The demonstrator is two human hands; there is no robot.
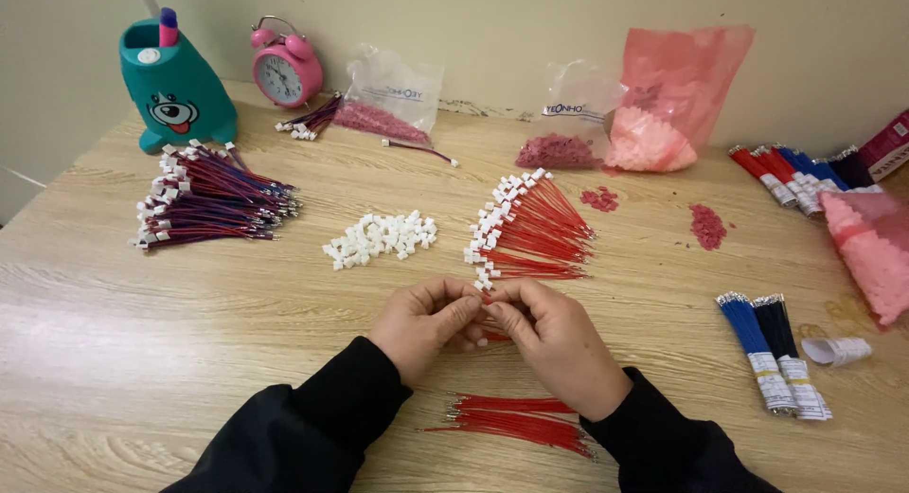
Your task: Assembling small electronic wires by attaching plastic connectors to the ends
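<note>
I look down on a wide wood-grain desk (142, 341) set against a pale wall. Clock directions are read from my two hands, which meet near the middle of the near edge.

At 10 o'clock, far off, lies the biggest finished heap: a bundle of red-and-blue wires (213, 201) already capped with white plugs. At 12 o'clock, just beyond my fingers, a fan of red wires with white plugs (530, 230) is spread out; these look done as well. At 11 o'clock, near it, sits a loose pile of white plastic plugs (381, 237), so plenty of plugs remain.

At 6 o'clock, between my sleeves, a small sheaf of bare red wires (519, 420) waits with no plugs on it. By my judgement the red batch is mostly finished, with this sheaf left to fit.

At 3 o'clock lie bound bundles of blue and black wires (772, 346), untouched. Further off at 1 and 2 o'clock are pink plastic bags (677, 90) of pellets, and more banded wire bundles (805, 176).

At 11 o'clock, by the wall, stand a teal pen holder (175, 90) and a pink alarm clock (286, 69).

My left hand (421, 327) is closed, fingertips pinched together. My right hand (559, 337) is closed too, pinching one red wire (494, 337) that shows between the two hands. I cannot tell whether a plug sits under the fingertips.
</note>
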